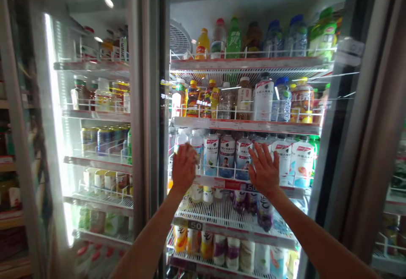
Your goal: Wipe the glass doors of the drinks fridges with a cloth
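Both of our hands are raised before the lit cooler [155,101], palms toward it and nothing seen in them. Our right hand [264,169] has its fingers spread, right of the middle of the third shelf's front edge [290,192]; our left hand [184,165], near that edge's left end, looks open too, though its fingers are blurred. The white-labelled bottles [227,156] stand in a tight row along that front edge, several showing between our hands and others partly hidden behind them. Bright streaks suggest a glass pane [234,88] between us and the shelves, but whether our fingertips touch it we cannot tell. If it is there and we misjudge its depth, we could knock our fingers against it or smear it. If nothing bars the way, a careless reach could push one bottle into its neighbours, because they stand so close. The purple bottle [265,211] at the front edge of the shelf below [234,230], toward its right corner, worries us too: it appears in line with our right wrist, and a low brush of the arm might send it over that edge.
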A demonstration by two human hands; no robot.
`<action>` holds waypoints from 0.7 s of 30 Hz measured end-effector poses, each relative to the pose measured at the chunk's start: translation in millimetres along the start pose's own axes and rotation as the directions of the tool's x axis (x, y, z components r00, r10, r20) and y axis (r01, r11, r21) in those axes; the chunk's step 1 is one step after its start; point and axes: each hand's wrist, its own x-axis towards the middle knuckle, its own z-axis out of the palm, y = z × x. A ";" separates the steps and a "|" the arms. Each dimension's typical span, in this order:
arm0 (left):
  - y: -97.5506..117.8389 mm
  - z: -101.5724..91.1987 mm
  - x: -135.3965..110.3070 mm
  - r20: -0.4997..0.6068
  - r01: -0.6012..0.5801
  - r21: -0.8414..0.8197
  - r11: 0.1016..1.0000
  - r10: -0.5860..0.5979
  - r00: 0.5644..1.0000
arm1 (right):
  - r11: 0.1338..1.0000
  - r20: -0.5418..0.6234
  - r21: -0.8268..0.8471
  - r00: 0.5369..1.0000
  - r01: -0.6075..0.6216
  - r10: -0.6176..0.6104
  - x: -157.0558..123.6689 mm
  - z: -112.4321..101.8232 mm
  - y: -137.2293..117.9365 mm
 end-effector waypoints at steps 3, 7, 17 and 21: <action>-13.8 2.9 15.7 -0.118 0.175 0.014 0.984 -0.172 0.978 | 1.000 -0.002 -0.012 1.000 -0.012 0.012 0.7 0.9 -1.2; 32.3 20.8 22.1 -0.031 -0.015 -0.036 0.999 0.014 0.999 | 1.000 -0.003 0.003 1.000 -0.008 0.008 0.4 0.7 -0.4; -6.4 16.5 49.7 -0.147 0.253 0.039 0.967 -0.245 0.958 | 1.000 -0.025 0.011 0.999 -0.021 0.022 -0.6 2.4 -0.9; 33.5 29.3 52.5 0.001 -0.052 -0.018 0.998 0.053 0.999 | 1.000 -0.009 0.013 1.000 -0.021 0.021 -1.1 1.3 -0.2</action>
